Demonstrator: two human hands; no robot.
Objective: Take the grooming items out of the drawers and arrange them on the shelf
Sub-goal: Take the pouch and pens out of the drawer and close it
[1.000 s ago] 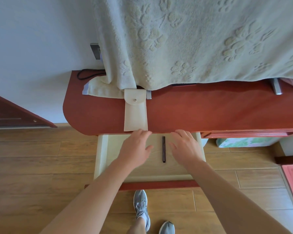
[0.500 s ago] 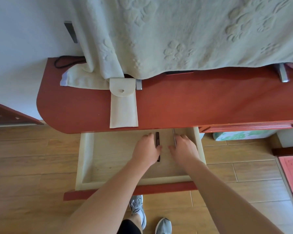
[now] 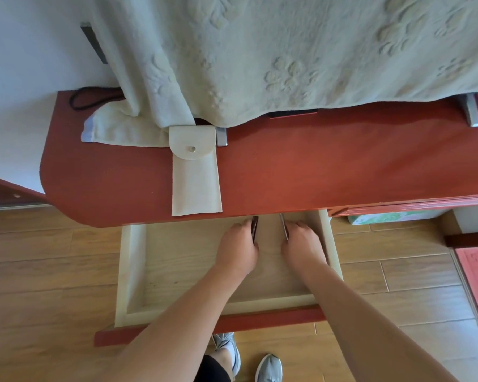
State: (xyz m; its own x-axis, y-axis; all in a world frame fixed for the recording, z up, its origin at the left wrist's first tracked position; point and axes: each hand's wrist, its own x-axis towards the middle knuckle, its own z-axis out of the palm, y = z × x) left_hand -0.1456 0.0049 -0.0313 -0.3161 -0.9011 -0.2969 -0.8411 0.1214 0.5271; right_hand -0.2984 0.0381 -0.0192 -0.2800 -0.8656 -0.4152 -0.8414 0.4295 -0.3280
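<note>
A pale wooden drawer (image 3: 130, 271) stands pulled out below the red shelf top (image 3: 315, 166). Both of my hands are inside it near its back. My left hand (image 3: 239, 244) curls round a thin dark stick-shaped item (image 3: 254, 226). Beside it, my right hand (image 3: 301, 241) curls round a thin silvery metal item (image 3: 283, 226). The far ends of both items reach under the shelf edge. A cream snap-button pouch (image 3: 195, 177) lies on the shelf top, its lower end at the front edge.
A large pale towel (image 3: 287, 51) hangs over the back of the shelf. A black cord (image 3: 83, 102) lies at the shelf's left rear. A second red drawer (image 3: 398, 208) is slightly open to the right. My shoes (image 3: 249, 359) are on the wood floor below.
Both hands reached deeper into the drawer and closed round the two thin items. The dark stick, which lay free between my hands, is now in my left hand. The view shifted.
</note>
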